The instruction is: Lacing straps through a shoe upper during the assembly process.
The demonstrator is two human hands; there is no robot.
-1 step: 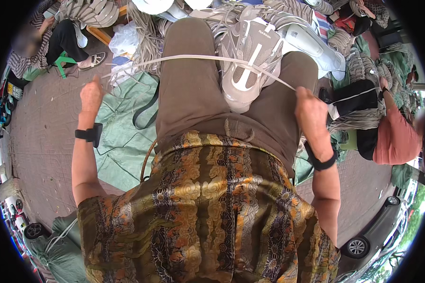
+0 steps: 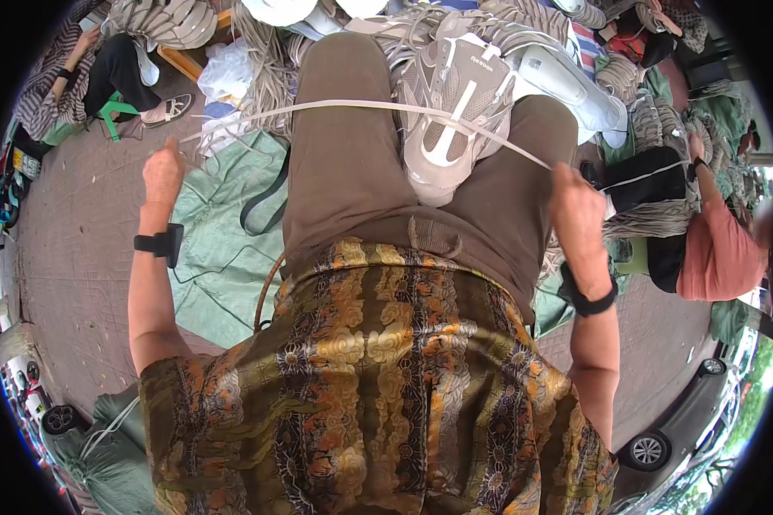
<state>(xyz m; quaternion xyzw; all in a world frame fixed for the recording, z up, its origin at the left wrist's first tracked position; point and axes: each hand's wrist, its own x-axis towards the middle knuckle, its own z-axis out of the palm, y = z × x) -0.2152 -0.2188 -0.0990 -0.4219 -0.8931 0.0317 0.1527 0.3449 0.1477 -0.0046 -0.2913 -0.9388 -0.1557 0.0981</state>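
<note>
- The person's right hand (image 2: 576, 210) has shifted a little outward and down since the earlier frame, away from the right knee; its fingers are clenched around one end of a flat, pale beige fabric shoelace (image 2: 352, 104).
- The person's left hand (image 2: 162, 178) has drifted only slightly outward and lower. Its fingers are curled in and seem to pinch the lace's other end, though from here I can't make out each finger.
- That lace is as taut as it was, running from hand to hand over the left thigh and across the shoe; whether it is threaded through anything there, I can't tell.
- The beige-and-white mesh sneaker (image 2: 442, 150) has stayed put, lying in the lap between the thighs of the dark brown trousers (image 2: 343, 154), its rounded toe pointing at the waist.
- Just beside it, the glossy pale grey shoe-shaped piece (image 2: 566, 81) lies as before, near the right knee.
- Over to the upper left, the co-worker in a striped top (image 2: 60, 81) has changed posture: a dark-banded wrist now shows, with a forearm raised.
- On the right, the co-worker in a salmon-pink top (image 2: 719, 253) sits much as before, an arm reaching forward.
- Below the left knee, the crumpled light green plastic sheet (image 2: 223, 245) looks unchanged.
</note>
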